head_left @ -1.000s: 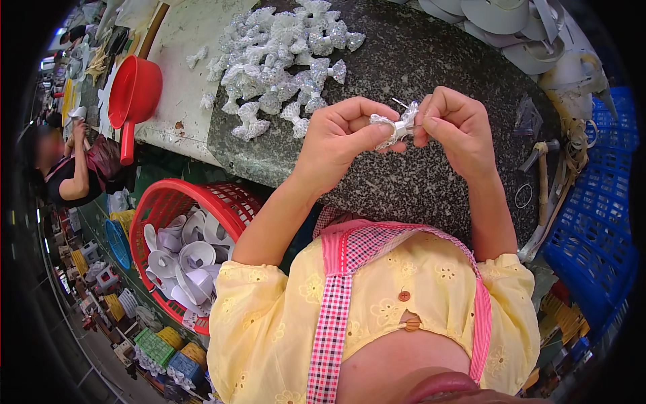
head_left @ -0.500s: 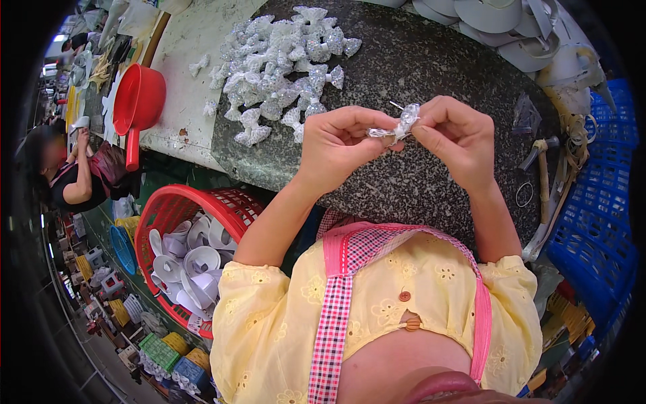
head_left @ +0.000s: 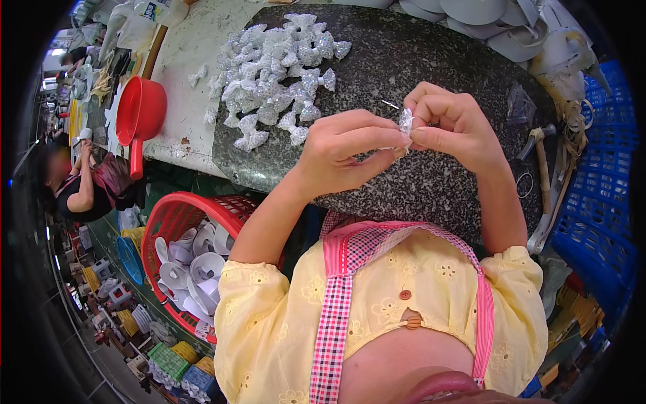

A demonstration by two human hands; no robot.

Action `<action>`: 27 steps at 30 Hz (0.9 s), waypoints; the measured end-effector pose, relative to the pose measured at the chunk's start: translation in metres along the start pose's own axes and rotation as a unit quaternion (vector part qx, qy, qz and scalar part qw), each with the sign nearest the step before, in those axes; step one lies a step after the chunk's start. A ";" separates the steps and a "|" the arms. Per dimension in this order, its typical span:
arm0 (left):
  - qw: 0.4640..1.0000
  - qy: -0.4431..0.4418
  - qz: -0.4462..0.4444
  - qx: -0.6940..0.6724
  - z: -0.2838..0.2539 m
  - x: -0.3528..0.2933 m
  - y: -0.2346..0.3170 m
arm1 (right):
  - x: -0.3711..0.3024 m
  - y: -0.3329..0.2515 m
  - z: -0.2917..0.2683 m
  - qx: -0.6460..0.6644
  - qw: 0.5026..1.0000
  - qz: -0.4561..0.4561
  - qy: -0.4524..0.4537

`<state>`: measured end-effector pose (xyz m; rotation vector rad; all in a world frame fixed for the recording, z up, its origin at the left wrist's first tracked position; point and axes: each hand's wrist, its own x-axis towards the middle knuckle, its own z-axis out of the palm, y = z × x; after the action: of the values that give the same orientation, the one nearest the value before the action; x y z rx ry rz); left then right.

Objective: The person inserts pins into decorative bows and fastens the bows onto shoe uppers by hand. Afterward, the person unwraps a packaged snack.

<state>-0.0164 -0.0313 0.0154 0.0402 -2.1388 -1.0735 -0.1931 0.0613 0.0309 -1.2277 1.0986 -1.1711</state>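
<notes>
A small glittery silver-white bow (head_left: 406,121) is pinched between my two hands over the dark speckled stone slab (head_left: 431,195). My left hand (head_left: 346,145) grips its near side with thumb and fingers, covering part of it. On the other side, my right hand (head_left: 452,126) holds the bow between thumb and curled fingers. A thin, light metal rod (head_left: 389,104) shows just beyond the fingertips; whether it touches the bow I cannot tell. A heap of similar glittery white bows (head_left: 276,74) lies at the slab's far left.
A red dipper (head_left: 141,111) lies on the pale tabletop at left. Below it stands a red basket (head_left: 168,205) of white curved pieces. White visor-like pieces (head_left: 471,12) are stacked at the far right, near a hammer (head_left: 542,168) and blue crates (head_left: 599,195). Another person (head_left: 84,178) works at left.
My left fingers have straightened and closed over the near part of the bow. My right fingers have shifted their hold. The whole view has moved slightly.
</notes>
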 end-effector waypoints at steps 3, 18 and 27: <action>1.000 -0.004 0.021 -0.012 -0.002 0.004 -0.002 | -0.001 0.002 0.002 0.053 0.998 0.026 0.004; 0.976 0.039 -0.211 -0.031 0.016 -0.009 0.000 | -0.004 0.022 0.026 -0.106 0.978 -0.062 0.168; 0.852 0.122 -0.374 -0.346 0.016 -0.017 0.002 | 0.001 0.029 0.014 -0.108 0.981 -0.117 0.114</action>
<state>-0.0134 -0.0132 0.0001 0.6753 -1.3897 -2.1048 -0.1778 0.0613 0.0030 -1.4474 1.3046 -1.4278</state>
